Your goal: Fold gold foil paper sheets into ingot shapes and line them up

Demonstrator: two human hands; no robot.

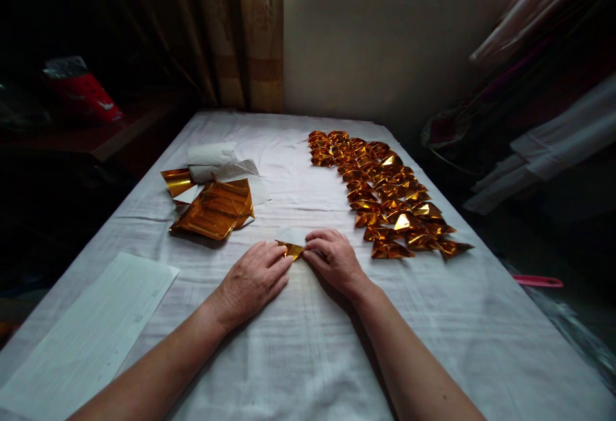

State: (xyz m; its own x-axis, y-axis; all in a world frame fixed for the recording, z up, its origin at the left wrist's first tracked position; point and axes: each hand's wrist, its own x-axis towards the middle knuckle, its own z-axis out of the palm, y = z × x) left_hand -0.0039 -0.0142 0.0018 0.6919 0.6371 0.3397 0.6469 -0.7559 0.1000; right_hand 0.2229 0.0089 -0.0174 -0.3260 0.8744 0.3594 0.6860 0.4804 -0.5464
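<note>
A small piece of gold foil paper (pixel 291 250), partly folded with a white backing edge above it, lies at the middle of the table between my hands. My left hand (pixel 255 276) presses on its left side, fingers together and bent over it. At its right corner, my right hand (pixel 334 260) pinches the foil between thumb and fingers. The fingers hide both ends of the piece. Several rows of folded gold foil shapes (pixel 385 196) stand to the right, beyond my right hand.
Flat gold foil sheets (pixel 216 209) are stacked at the left, beside a white paper roll (pixel 210 158). A long pale sheet of paper (pixel 96 337) lies at the front left. A white cloth (pixel 308 357) covers the table. A curtain (pixel 260 29) hangs behind, and clothes (pixel 553 145) hang at right.
</note>
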